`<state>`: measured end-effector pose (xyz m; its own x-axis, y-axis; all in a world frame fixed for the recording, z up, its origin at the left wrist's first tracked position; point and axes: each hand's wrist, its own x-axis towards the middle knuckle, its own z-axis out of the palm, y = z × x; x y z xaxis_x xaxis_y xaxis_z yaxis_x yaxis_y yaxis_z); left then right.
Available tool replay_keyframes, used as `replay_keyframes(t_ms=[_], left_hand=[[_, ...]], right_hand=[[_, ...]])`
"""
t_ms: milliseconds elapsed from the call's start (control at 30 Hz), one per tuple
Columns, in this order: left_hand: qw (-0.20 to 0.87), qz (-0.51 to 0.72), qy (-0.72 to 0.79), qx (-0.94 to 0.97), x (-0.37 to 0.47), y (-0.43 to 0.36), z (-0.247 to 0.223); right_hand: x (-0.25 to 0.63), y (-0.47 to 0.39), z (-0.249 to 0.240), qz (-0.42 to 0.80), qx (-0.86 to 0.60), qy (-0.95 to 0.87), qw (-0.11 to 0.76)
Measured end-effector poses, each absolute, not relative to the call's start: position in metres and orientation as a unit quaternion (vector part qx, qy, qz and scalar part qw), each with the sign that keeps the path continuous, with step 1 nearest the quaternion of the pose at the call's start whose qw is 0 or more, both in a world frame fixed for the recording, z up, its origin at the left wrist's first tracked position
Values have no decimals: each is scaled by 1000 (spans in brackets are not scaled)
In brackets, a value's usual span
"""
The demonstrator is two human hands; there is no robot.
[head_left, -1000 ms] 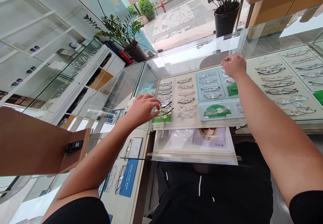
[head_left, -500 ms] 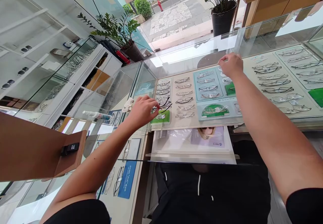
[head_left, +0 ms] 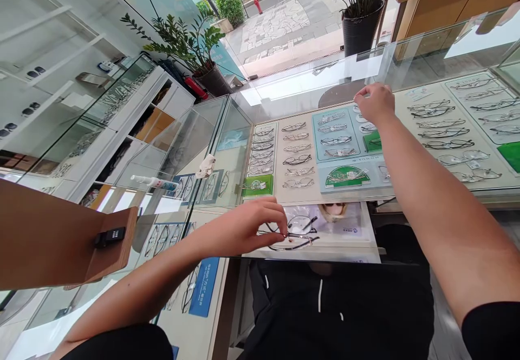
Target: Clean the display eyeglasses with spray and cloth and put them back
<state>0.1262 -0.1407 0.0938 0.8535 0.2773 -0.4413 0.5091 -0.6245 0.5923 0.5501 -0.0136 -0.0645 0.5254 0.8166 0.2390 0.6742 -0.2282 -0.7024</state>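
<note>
The dark-framed glasses (head_left: 298, 236) are in front of the person's body, seen over the open drawer (head_left: 349, 253); whether they touch something inside, I cannot tell. The left hand (head_left: 260, 220), at nine o'clock from them, holds them between the thumb and the bent fingers. A purple printed sheet (head_left: 352, 224) lies in the drawer at three o'clock.

At twelve o'clock there is a column of spectacles (head_left: 298, 159) on the pale display tabletop (head_left: 292, 197), and at eleven o'clock a bright green card (head_left: 266, 185). The right hand (head_left: 377, 103) is at one o'clock, near the far edge, with thumb and fingers curved narrowly together (if they hold something, I cannot tell).

Farther out at ten o'clock come a white crumpled thing (head_left: 206, 167) and then a white bottle (head_left: 152, 181), which is lying on its side or strongly tilted. At nine o'clock, a black lock (head_left: 109, 236) sits on a brown wooden panel (head_left: 52, 235). A leafy potted plant (head_left: 193, 46) stands far away at eleven o'clock.
</note>
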Motion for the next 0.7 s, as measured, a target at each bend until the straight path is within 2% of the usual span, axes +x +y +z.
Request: replay_keyframes(t_ms=[100,167,233,433,567,700], left_hand=[[438,-184,180,861,131,-147,61],[432,-196,177,862,132,-146,32],[388,-195,192,880,132,-140,0],[159,-162,220,949,135,-104,-90],[129,-157,228,952,140,-84,-130],[111,-153,246,950,143,-72,-151]], right_hand=[[548,-16,-61,96,-784,-471,392],[546,-17,-59,100,-787,-472,386],[546,-17,-58,102,-786,-477,380],[549,-14,-63,94,-780,-481,390],[546,-15,-61,90,-779,-481,391],[544,-16,-58,87,-787,-476,382]])
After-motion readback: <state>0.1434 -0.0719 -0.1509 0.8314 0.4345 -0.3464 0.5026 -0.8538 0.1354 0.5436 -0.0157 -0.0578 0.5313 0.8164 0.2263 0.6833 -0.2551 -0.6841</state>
